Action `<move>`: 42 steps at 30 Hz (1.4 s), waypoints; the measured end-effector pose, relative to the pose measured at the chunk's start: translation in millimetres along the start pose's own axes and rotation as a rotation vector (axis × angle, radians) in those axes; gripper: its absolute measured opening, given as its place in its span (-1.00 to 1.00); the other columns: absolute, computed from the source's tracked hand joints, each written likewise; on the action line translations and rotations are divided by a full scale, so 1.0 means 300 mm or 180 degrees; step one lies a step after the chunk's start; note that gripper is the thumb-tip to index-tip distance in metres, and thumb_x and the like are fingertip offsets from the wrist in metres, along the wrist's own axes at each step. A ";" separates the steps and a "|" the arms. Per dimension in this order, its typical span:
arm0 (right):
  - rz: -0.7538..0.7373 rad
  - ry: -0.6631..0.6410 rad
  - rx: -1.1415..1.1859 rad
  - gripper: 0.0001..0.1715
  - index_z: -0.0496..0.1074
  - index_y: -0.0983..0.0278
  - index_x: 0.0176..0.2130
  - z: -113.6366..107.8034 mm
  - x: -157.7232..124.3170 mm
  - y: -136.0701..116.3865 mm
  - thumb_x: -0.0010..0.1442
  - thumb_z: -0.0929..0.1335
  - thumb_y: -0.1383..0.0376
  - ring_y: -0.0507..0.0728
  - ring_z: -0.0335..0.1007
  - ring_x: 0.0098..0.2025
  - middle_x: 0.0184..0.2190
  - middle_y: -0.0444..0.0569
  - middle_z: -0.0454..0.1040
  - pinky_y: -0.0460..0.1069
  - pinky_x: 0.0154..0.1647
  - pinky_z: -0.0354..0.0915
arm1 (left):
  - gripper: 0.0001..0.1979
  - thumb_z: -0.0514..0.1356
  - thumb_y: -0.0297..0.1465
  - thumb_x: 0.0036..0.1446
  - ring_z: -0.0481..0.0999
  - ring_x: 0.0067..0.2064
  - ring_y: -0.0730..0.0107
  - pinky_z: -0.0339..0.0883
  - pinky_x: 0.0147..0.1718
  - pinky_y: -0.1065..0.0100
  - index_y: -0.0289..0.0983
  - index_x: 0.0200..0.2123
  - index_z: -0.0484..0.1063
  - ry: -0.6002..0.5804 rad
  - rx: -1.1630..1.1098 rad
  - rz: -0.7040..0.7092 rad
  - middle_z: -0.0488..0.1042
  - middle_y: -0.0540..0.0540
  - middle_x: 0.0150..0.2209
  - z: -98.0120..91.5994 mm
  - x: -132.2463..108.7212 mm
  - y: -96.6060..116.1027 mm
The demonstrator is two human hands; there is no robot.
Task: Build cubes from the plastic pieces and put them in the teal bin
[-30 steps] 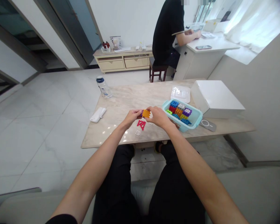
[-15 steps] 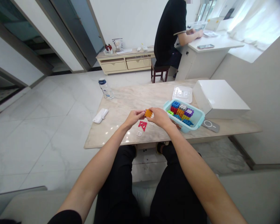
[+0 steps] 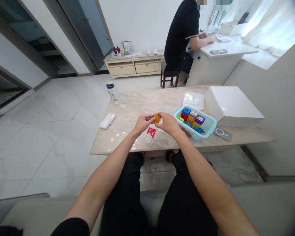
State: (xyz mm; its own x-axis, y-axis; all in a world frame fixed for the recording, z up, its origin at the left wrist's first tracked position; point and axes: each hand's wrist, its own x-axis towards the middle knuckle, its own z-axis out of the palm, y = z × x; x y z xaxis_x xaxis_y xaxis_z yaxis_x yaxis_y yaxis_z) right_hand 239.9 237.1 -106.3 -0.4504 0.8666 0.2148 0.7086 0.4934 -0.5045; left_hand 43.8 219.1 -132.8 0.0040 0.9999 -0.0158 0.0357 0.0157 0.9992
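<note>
An orange toothed piece [image 3: 157,118] is held between my two hands, above the marble-patterned table [image 3: 127,139]. My left hand [image 3: 144,123] is closed on its left edge, and my right hand [image 3: 167,123] pinches it from the right. Red lattice pieces [image 3: 151,132] lie just below the hands. Small white square frames [image 3: 147,140] are on the table near them, one partly by my right hand. To the right, a light blue basket [image 3: 212,127] contains stacked blue, red, orange, purple and green pieces.
A large white box [image 3: 236,105] and a clear plastic lid [image 3: 193,100] sit beyond the basket, with a grey device [image 3: 223,133] beside it. At the left are a water bottle [image 3: 114,93] and a white cloth packet [image 3: 107,121]. A person [image 3: 180,36] sits at a white desk behind.
The orange piece has turned slightly between my fingers. The whole view has shifted a little, while the objects on the table keep their places.
</note>
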 end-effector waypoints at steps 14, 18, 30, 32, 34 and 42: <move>-0.0129 0.0439 -0.0054 -0.47 0.58 0.29 0.20 0.039 0.022 0.003 0.28 0.53 0.22 0.39 0.59 0.13 0.09 0.18 0.68 0.23 0.20 0.44 | -0.42 0.60 -0.08 0.01 0.73 -0.02 0.03 0.56 0.09 0.06 -0.33 0.00 0.74 0.0077 -0.0147 0.0140 0.77 -0.25 -0.05 0.001 -0.005 0.010; -0.0190 0.0659 0.0115 -0.44 0.58 0.31 0.21 0.039 0.027 0.009 0.27 0.55 0.19 0.41 0.58 0.13 0.10 0.21 0.67 0.25 0.22 0.44 | -0.44 0.49 0.03 0.15 0.71 0.01 0.11 0.54 0.06 0.16 -0.29 0.01 0.74 0.0141 -0.0251 0.0152 0.76 -0.24 0.01 0.002 0.004 0.016; -0.0753 0.0812 0.0545 -0.40 0.55 0.26 0.23 0.029 0.022 0.010 0.25 0.59 0.22 0.41 0.55 0.15 0.10 0.19 0.64 0.29 0.22 0.44 | -0.44 0.44 0.09 0.19 0.67 -0.02 0.12 0.46 0.04 0.20 -0.30 -0.07 0.73 -0.0510 -0.0952 -0.0353 0.74 -0.24 -0.09 0.004 -0.018 0.036; -0.0817 0.0861 0.0564 -0.38 0.53 0.26 0.24 0.028 0.021 0.009 0.26 0.58 0.23 0.42 0.55 0.16 0.12 0.21 0.64 0.31 0.24 0.43 | -0.46 0.44 0.08 0.19 0.67 -0.03 0.13 0.44 0.04 0.20 -0.30 -0.11 0.74 -0.0482 -0.0913 -0.0332 0.73 -0.24 -0.10 0.004 -0.020 0.042; -0.0884 0.0892 0.0572 -0.35 0.49 0.27 0.28 0.029 0.021 0.010 0.27 0.57 0.23 0.42 0.54 0.18 0.15 0.21 0.63 0.32 0.26 0.42 | -0.48 0.44 0.07 0.18 0.67 -0.03 0.13 0.43 0.03 0.20 -0.30 -0.12 0.75 -0.0419 -0.0870 -0.0286 0.73 -0.23 -0.11 0.004 -0.021 0.046; -0.0864 0.0850 0.0586 -0.34 0.43 0.29 0.31 0.039 0.022 0.020 0.30 0.54 0.23 0.42 0.54 0.20 0.18 0.22 0.61 0.30 0.29 0.39 | -0.52 0.41 0.00 0.21 0.68 0.05 0.03 0.44 0.06 0.15 -0.29 -0.07 0.75 -0.0329 -0.0780 -0.0127 0.74 -0.27 -0.04 0.009 -0.020 0.050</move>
State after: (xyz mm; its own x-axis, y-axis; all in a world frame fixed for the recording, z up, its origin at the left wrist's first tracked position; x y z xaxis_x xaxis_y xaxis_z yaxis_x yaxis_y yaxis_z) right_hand 234.8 244.9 -117.6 -0.4336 0.7079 0.5576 0.4637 0.7058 -0.5355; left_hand 47.0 213.2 -118.0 0.1098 0.9929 -0.0462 -0.2052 0.0682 0.9763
